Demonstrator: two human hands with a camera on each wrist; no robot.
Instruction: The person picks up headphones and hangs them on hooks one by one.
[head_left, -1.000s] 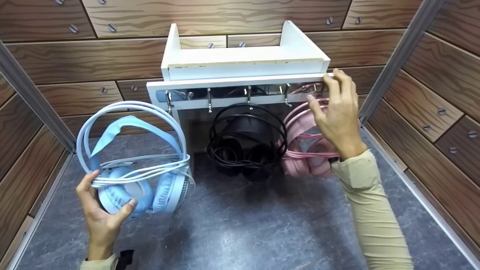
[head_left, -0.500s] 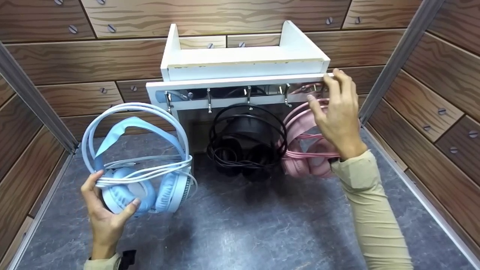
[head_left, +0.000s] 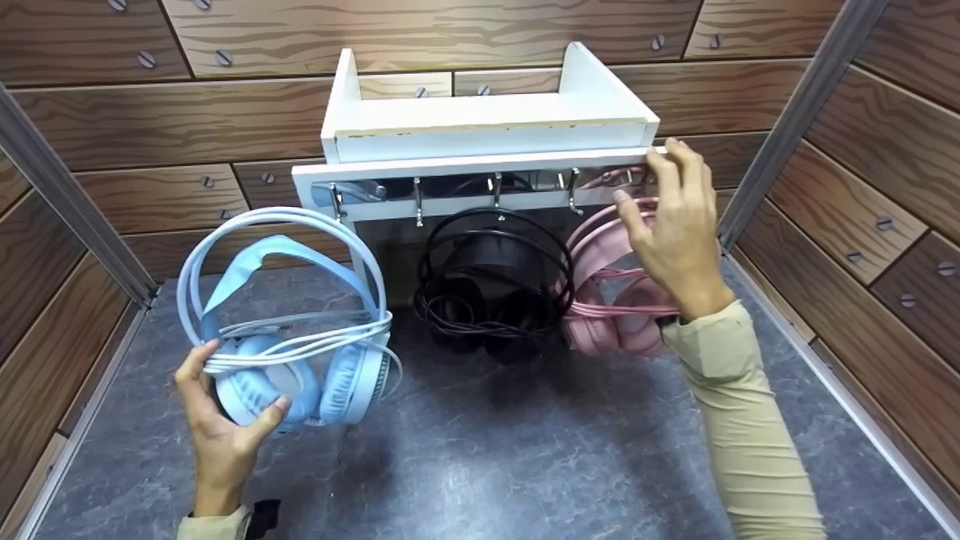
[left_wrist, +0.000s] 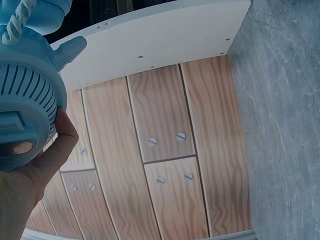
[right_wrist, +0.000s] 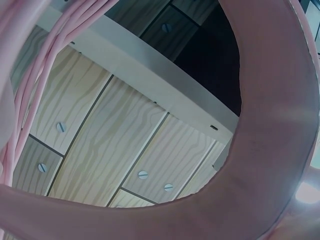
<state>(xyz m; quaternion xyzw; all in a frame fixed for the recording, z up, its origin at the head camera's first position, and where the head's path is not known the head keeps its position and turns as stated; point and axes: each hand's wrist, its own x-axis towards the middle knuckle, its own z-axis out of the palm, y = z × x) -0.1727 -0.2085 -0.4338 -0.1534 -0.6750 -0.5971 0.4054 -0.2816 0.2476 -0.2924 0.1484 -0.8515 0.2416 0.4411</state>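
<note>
Light blue headphones [head_left: 358,379] with a bundled white cable are held up at the left of the white hook rack [head_left: 480,157]. My left hand [head_left: 225,435] grips them by one ear cup, thumb in front. Their headband top is close to the leftmost hook [head_left: 336,201]. In the left wrist view, fingers lie against the vented ear cup [left_wrist: 32,92]. My right hand [head_left: 671,232] touches the rack's right end, fingers on its top edge. Pink headphones [head_left: 592,334] hang behind that hand, partly hidden. Their pink headband [right_wrist: 277,120] fills much of the right wrist view.
Black headphones [head_left: 499,259] with a coiled cable hang under the rack's middle. Metal hooks line the rack's front. Above is a white shelf [head_left: 457,112] with raised sides. Wood-patterned walls [head_left: 172,124] enclose the grey marbled floor [head_left: 465,465].
My left hand has moved slightly to the right with the blue headphones, nearer the rack's left end. The right hand stays on the rack; the black and pink headphones have not moved.
</note>
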